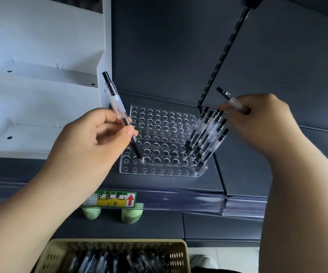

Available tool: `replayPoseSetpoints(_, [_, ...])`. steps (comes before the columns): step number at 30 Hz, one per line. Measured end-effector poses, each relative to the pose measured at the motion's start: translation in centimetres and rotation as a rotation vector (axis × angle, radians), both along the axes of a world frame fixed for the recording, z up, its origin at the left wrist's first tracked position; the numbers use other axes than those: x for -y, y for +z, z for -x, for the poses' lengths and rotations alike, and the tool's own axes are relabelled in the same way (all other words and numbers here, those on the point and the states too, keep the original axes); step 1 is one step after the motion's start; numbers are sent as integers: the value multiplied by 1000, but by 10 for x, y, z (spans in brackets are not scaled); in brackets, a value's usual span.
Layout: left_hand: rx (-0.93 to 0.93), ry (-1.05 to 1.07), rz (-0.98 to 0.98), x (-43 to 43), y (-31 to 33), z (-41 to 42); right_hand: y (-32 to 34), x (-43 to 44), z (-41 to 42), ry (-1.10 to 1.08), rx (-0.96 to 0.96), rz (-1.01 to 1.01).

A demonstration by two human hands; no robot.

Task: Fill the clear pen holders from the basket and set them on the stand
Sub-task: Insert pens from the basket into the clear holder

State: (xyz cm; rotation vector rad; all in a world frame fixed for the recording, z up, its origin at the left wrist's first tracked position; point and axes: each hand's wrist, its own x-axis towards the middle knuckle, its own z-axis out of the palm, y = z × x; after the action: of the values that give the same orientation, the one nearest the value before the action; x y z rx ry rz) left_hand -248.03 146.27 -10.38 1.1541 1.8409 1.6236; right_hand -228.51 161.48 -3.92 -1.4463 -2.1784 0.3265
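A clear pen holder (pixel 160 170) with rows of round holes stands on the dark shelf. Several black-and-clear pens (pixel 206 138) lean in its right-hand holes. My left hand (pixel 88 142) grips one pen (pixel 117 107) tilted, its tip touching a front-left hole of the holder. Above the holder's right side, my right hand (pixel 263 123) pinches another pen (pixel 231 100) with its black end pointing up and left. At the bottom edge sits a yellow basket (pixel 177 257) holding several more pens.
A white stepped display stand (pixel 41 75) rises at the left. A black slotted upright (pixel 224 54) runs up behind the holder. A yellow-green price tag (pixel 115 199) is clipped on the shelf's front rail. A shoe (pixel 204 262) shows beside the basket.
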Motion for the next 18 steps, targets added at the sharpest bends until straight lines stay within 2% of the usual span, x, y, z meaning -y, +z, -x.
replayPoseSetpoints(18, [-9, -27, 19, -3, -1, -6, 4, 6, 2, 39, 22, 42])
